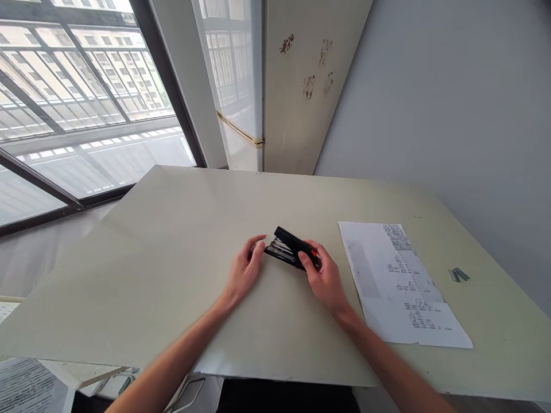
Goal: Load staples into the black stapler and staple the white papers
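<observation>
A black stapler with a small red part at its rear is held just above or on the table, around the middle. Its top arm is tilted up from the base, so the silver staple track shows between them. My right hand grips the rear end, thumb on the near side and fingers behind. Beside the front end is my left hand, its index finger and thumb a little apart and pointing at the stapler; the other fingers are curled and partly hidden. I see nothing held in it.
A printed sheet of paper lies right of my right hand. Farther right are grey staple strips on the pale table. A fridge stands behind the table, a window at the left, and papers lie below the left edge.
</observation>
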Available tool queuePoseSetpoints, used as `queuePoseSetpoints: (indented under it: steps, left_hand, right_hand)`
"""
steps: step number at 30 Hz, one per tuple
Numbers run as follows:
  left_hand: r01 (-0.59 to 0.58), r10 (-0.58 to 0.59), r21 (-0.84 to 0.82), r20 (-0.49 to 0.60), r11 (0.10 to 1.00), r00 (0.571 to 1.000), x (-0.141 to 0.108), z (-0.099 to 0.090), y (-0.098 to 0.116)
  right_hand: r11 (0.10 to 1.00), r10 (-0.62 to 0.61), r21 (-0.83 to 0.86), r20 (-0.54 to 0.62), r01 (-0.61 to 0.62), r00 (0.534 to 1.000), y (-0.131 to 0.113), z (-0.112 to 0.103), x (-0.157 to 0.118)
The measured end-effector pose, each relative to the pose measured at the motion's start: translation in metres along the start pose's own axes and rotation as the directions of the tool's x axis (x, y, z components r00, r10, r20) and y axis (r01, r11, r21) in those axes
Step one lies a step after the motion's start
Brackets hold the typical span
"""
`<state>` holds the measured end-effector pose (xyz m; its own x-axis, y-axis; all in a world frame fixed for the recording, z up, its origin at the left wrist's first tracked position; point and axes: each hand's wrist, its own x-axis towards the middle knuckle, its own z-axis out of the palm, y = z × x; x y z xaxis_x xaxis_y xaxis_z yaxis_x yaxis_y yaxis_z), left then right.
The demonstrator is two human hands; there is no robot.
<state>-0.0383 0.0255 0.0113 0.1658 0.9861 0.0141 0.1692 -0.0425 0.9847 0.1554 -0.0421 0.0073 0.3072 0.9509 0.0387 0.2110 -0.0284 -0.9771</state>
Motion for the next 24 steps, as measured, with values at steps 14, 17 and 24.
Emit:
queuePoseSetpoints:
  steps: [14,17,24]
  left_hand:
    - [0.290,-0.269,-0.832,0.177,0.472,0.947,0.038,-0.040,-0.002]
    - [0.320,-0.300,-0.854,0.206,0.411,0.932,0.038,-0.042,-0.003]
    - [0.400,-0.337,-0.856,0.289,0.329,0.896,0.036,-0.036,0.000]
  right_hand:
    - [0.891,-0.371,-0.240,0.105,0.386,0.923,0.023,0.035,0.157]
    - [0.879,-0.380,-0.237,0.173,0.413,0.909,0.020,0.040,0.183]
    - [0.787,-0.511,-0.259,0.233,0.560,0.827,-0.006,0.046,0.140]
